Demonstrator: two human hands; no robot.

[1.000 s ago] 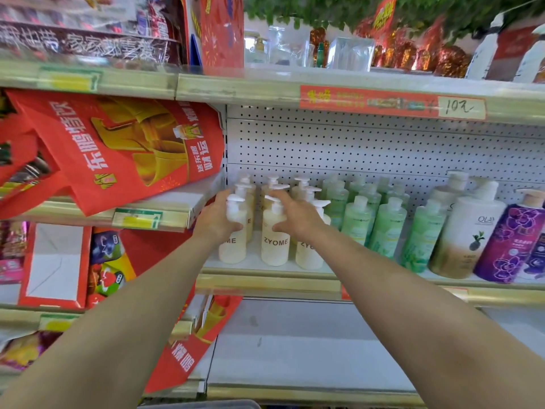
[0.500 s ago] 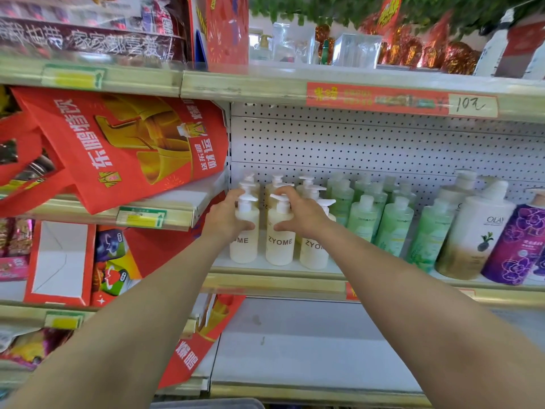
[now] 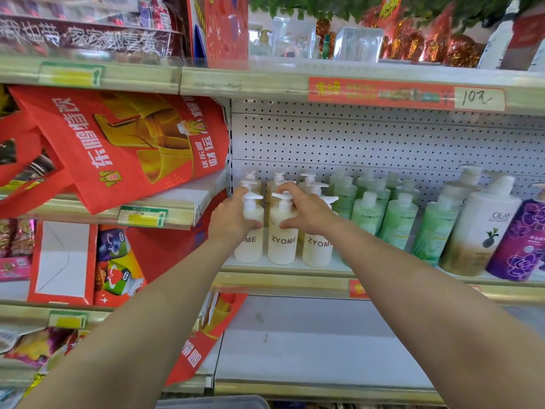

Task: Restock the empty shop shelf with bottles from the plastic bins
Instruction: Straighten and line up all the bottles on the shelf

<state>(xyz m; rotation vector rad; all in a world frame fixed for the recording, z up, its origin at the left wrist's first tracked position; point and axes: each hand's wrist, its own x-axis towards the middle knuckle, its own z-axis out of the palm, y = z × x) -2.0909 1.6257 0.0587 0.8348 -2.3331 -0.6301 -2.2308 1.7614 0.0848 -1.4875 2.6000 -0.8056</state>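
Observation:
Several white ZYOME pump bottles stand in rows at the left end of the middle shelf [image 3: 283,280]. My left hand [image 3: 231,221] wraps around the front left white bottle [image 3: 249,249], thumb across its front. My right hand [image 3: 308,214] lies over the top of the front right white bottle [image 3: 317,250]. Its thumb presses the front middle white bottle [image 3: 282,242] and its index finger reaches over that bottle's pump. All three front bottles stand upright on the shelf, close together.
Green pump bottles [image 3: 396,222] fill the shelf right of the white ones, then a large Olay bottle [image 3: 480,231] and a purple bottle [image 3: 522,240]. The shelf below [image 3: 309,343] is bare. A red bag [image 3: 124,149] hangs at left. A grey bin rim [image 3: 212,402] shows at the bottom.
Both hands stay on the front white bottles. The three front bottles now stand slightly closer together, and the view has shifted a little.

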